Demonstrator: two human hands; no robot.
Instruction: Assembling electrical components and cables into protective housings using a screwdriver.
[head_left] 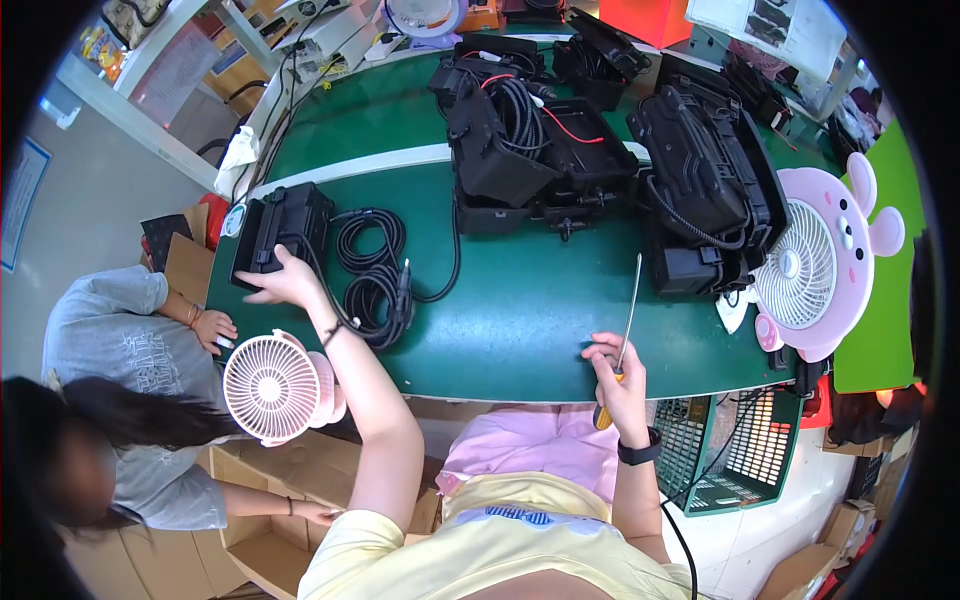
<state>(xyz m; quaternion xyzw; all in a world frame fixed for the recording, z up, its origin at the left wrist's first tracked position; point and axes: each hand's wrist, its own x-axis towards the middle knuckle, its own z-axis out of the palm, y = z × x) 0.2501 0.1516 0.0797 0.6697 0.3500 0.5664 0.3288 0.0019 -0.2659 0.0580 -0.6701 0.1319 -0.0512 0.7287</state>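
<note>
My left hand (283, 280) reaches to the left end of the green table, its fingers spread against the near side of a black plastic box (300, 222). Coiled black cable (375, 290) lies just right of that box. In my right hand (625, 385), near the table's front edge, is a screwdriver (633, 305) with a yellow and black handle. Its long metal shaft points up and away from me. The fingers wrap around the handle, and the tip touches nothing that I can make out.
Black cases with cables (500, 150) stand mid-table, and more black cases (695, 180) are stacked to the right. A pink fan (810, 265) stands at the right edge. Another person (150, 340) is at the left beside a small fan (270, 388) and cardboard boxes (270, 550). A green crate (740, 450) sits below.
</note>
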